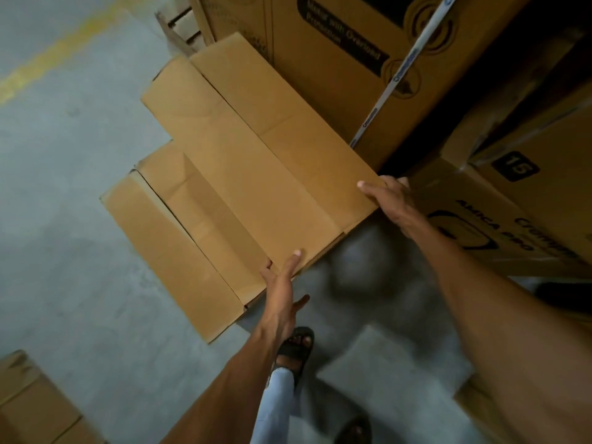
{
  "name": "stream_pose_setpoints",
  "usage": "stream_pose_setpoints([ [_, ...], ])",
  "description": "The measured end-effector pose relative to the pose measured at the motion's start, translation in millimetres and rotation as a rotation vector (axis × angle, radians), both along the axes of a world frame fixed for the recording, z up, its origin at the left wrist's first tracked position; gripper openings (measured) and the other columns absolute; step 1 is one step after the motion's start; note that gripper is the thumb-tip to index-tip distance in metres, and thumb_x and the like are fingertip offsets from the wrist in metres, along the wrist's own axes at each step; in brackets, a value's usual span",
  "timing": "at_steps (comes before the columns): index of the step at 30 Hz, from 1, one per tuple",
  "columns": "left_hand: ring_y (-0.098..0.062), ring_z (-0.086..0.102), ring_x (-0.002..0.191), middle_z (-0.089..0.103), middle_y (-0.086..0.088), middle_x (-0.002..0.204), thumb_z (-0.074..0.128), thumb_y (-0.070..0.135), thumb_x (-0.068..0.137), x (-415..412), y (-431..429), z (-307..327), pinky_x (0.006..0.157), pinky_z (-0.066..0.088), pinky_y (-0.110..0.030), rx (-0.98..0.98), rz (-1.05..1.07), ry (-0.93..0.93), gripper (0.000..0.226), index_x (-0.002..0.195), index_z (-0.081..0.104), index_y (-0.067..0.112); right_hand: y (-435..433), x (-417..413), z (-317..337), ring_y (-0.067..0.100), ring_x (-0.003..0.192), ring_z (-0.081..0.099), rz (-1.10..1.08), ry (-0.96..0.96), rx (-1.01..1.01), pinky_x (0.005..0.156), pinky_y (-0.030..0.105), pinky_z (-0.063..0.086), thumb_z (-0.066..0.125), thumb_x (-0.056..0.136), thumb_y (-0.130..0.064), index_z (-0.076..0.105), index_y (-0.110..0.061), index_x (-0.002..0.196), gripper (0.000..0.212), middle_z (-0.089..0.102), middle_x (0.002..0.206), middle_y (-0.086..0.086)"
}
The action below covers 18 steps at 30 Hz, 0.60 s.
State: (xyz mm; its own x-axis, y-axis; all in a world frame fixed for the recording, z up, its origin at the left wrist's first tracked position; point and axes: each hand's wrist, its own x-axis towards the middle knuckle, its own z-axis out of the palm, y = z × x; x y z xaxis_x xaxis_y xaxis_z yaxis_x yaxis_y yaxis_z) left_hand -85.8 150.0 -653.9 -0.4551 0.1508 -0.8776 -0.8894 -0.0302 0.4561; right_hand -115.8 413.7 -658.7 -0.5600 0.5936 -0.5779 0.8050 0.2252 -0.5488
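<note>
A large flattened brown cardboard box (250,161) is held above the grey floor, its flaps spread out to the left. My left hand (282,280) grips its near edge, thumb on top and fingers underneath. My right hand (389,200) grips the box's right corner, thumb on the top face and fingers wrapped behind the edge. Both forearms reach in from the bottom of the view.
Printed cartons are stacked at the top (336,43) and on the right (512,203). Another carton (28,408) sits at the bottom left. A yellow line (57,49) crosses the concrete floor. My sandalled feet (296,347) stand below the box.
</note>
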Motion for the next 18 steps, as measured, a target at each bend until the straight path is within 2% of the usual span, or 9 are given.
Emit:
stream_pose_setpoints([
  [3,-0.028,0.051,0.126,0.038,-0.007,0.145,0.073,0.046,0.086,-9,-20,25,0.094,0.053,-0.064,-0.006,0.082,0.086,0.078,0.144,0.024,0.027,-18,-4,34,0.025,0.112,0.049,-0.004,0.148,-0.011,0.085,0.037,0.047,0.066,0.091,-0.054,0.049,-0.022,0.129,0.052,0.040,0.132,0.007],
  [6,-0.027,0.057,0.118,0.046,-0.009,0.132,0.072,0.033,0.093,-27,-36,65,0.087,0.057,-0.063,-0.010,0.200,0.157,0.058,0.130,0.029,0.023,-44,-9,75,0.019,0.099,0.052,-0.013,0.284,-0.034,0.073,0.034,0.046,0.068,0.092,-0.049,0.045,-0.021,0.113,0.042,0.052,0.110,-0.001],
  [7,-0.027,0.057,0.116,0.046,-0.009,0.130,0.072,0.032,0.093,-33,-41,82,0.087,0.058,-0.061,-0.025,0.215,0.185,0.058,0.131,0.029,0.022,-52,-9,90,0.020,0.098,0.054,-0.007,0.306,-0.032,0.073,0.035,0.047,0.067,0.092,-0.049,0.045,-0.021,0.111,0.041,0.054,0.108,-0.002],
  [11,-0.026,0.054,0.113,0.037,-0.008,0.132,0.074,0.033,0.091,-36,-70,140,0.084,0.060,-0.059,-0.048,0.185,0.267,0.071,0.142,0.026,0.023,-78,-3,151,0.029,0.110,0.056,0.028,0.322,-0.017,0.086,0.050,0.056,0.065,0.085,-0.062,0.046,-0.031,0.110,0.045,0.058,0.122,0.005],
  [13,-0.027,0.054,0.115,0.037,-0.008,0.135,0.076,0.032,0.090,-24,-86,170,0.082,0.061,-0.058,-0.049,0.186,0.287,0.072,0.142,0.027,0.023,-90,6,185,0.030,0.113,0.054,0.063,0.326,-0.002,0.086,0.051,0.056,0.065,0.088,-0.060,0.045,-0.033,0.111,0.041,0.057,0.123,0.004],
  [18,-0.024,0.055,0.115,0.045,-0.007,0.133,0.077,0.029,0.089,11,-119,259,0.078,0.062,-0.057,-0.054,0.215,0.424,0.062,0.131,0.033,0.021,-123,47,272,0.028,0.103,0.061,0.062,0.442,0.002,0.083,0.052,0.059,0.066,0.089,-0.058,0.047,-0.030,0.114,0.042,0.059,0.122,0.007],
])
